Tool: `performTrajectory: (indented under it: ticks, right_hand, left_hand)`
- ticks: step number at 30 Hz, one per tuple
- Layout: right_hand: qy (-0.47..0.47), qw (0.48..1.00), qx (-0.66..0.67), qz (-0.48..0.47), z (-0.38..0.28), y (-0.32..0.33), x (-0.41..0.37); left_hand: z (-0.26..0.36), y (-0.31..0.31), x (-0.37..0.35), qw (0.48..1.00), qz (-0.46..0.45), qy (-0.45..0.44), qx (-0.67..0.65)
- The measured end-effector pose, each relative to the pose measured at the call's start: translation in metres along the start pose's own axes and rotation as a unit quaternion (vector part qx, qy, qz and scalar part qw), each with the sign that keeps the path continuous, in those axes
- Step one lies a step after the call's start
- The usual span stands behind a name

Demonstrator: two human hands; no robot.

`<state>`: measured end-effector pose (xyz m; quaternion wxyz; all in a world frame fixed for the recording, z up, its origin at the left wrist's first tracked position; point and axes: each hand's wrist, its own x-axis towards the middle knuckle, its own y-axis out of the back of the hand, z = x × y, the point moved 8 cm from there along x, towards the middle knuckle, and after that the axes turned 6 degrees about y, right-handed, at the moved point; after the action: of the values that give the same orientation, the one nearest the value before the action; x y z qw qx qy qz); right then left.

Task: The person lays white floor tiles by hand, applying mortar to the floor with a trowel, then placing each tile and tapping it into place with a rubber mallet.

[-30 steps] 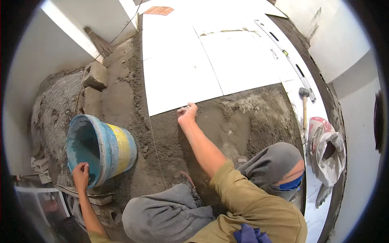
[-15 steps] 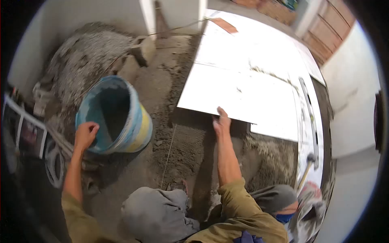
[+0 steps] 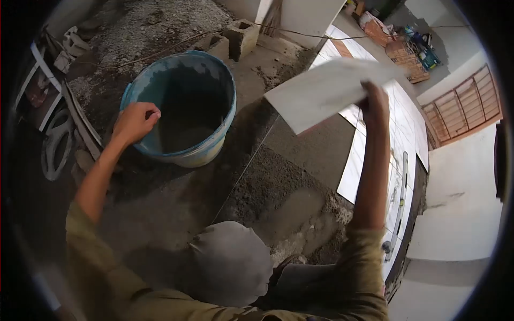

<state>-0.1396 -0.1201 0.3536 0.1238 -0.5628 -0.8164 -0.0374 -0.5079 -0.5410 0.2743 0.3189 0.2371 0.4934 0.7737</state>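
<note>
held tile [image 3: 327,95]: whitish; bucket [image 3: 199,157]: blue; laid tiles [image 3: 352,168]: white, streaked grey; sleeves [image 3: 369,265]: olive

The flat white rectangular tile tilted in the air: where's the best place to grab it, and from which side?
Probably by opposite edges: the flat white rectangular tile is broad and thin. The right hand holds its right edge. The left hand, at the rim of the round blue bucket, could come from the left and pinch the free left edge, thumb above, fingers underneath.
</note>
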Motion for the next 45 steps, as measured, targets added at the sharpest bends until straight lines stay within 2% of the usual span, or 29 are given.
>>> performTrajectory:
  ticks: [1,2,4,6,7,9,10,12,13,15,16,17,19,25,27,28,29,30,31,33,38,40,42,44,45]
  right_hand:
    - [0.01,0.998,-0.054,-0.035,-0.014,-0.025,0.017]
    - [-0.02,0.991,-0.118,-0.055,-0.008,-0.042,0.05]
    - [-0.001,0.982,-0.13,-0.139,-0.003,-0.097,0.085]
    - [-0.016,0.964,-0.189,-0.185,0.025,-0.146,0.123]
    - [-0.031,0.965,-0.195,-0.174,0.015,-0.176,0.101]
    - [-0.009,0.953,-0.211,-0.218,0.043,-0.219,0.118]
    - [-0.091,0.935,-0.301,-0.161,0.05,-0.234,0.107]
    - [-0.064,0.907,-0.369,-0.195,0.081,-0.267,0.124]
    - [-0.069,0.908,-0.363,-0.196,0.092,-0.281,0.13]
    - [-0.021,0.824,-0.496,-0.273,0.113,-0.309,0.134]
    - [-0.027,0.828,-0.491,-0.27,0.112,-0.313,0.129]
    - [0.068,0.743,-0.576,-0.334,0.104,-0.329,0.123]
    - [0.154,0.647,-0.641,-0.383,0.092,-0.353,0.11]
    - [0.05,0.69,-0.607,-0.391,0.096,-0.374,0.088]
    - [-0.015,0.779,-0.536,-0.326,0.097,-0.367,0.086]
    - [-0.016,0.778,-0.535,-0.328,0.097,-0.363,0.082]
    - [-0.027,0.809,-0.481,-0.338,0.097,-0.358,0.075]
    - [-0.04,0.835,-0.424,-0.347,0.093,-0.352,0.062]
    - [-0.042,0.834,-0.424,-0.35,0.085,-0.342,0.049]
    - [0.0,0.867,-0.335,-0.369,0.062,-0.323,0.018]
    - [-0.01,0.863,-0.283,-0.418,0.06,-0.293,-0.026]
    - [-0.017,0.854,-0.243,-0.46,0.058,-0.295,-0.046]
    - [-0.006,0.863,-0.252,-0.438,0.055,-0.277,-0.055]
    - [0.248,0.817,-0.364,-0.372,0.034,-0.248,-0.061]
    - [0.184,0.801,-0.374,-0.429,0.022,-0.217,-0.077]
  left_hand:
    - [0.003,0.0,-0.001,1.0,-0.003,-0.005,-0.005]
    - [0.004,0.002,-0.001,1.0,-0.011,0.008,-0.002]
    - [0.006,0.007,-0.004,1.0,-0.018,0.022,0.0]
    - [0.007,0.008,-0.005,0.998,-0.039,0.037,0.019]
    - [0.005,0.006,-0.005,0.998,-0.038,0.036,0.022]
    - [0.001,0.006,-0.003,1.0,-0.009,0.007,-0.005]
    - [-0.001,0.007,-0.001,1.0,-0.005,0.007,0.001]
    - [-0.004,0.004,0.001,0.999,-0.028,0.025,0.005]
    - [-0.001,0.006,0.001,1.0,-0.018,0.015,0.01]
    - [-0.005,0.005,0.003,0.999,-0.039,0.026,0.016]
    - [-0.004,0.002,0.004,0.998,-0.057,0.034,0.012]
    - [-0.002,0.004,0.003,0.997,-0.059,0.038,0.019]
    - [0.0,0.003,0.004,0.997,-0.069,0.031,0.027]
    - [0.003,0.0,0.006,0.995,-0.084,0.043,0.022]
    - [0.005,0.002,0.006,0.995,-0.081,0.052,0.012]
    - [0.005,0.003,0.006,0.995,-0.074,0.062,-0.003]
    - [-0.002,0.0,0.008,0.995,-0.074,0.064,-0.003]
    - [-0.011,0.001,0.012,0.997,-0.045,0.039,-0.038]
    - [-0.016,0.004,0.014,0.997,-0.017,0.014,-0.074]
    - [-0.018,0.006,0.016,0.996,-0.019,0.01,-0.088]
    - [-0.023,0.007,0.018,0.988,-0.006,-0.014,-0.151]
    - [-0.026,0.006,0.018,0.992,-0.023,-0.024,-0.124]
    - [-0.016,0.006,0.019,0.994,-0.048,-0.037,-0.096]
    - [-0.003,-0.018,0.012,0.969,-0.202,-0.046,0.13]
    - [-0.011,-0.028,0.018,0.947,-0.269,-0.061,0.165]
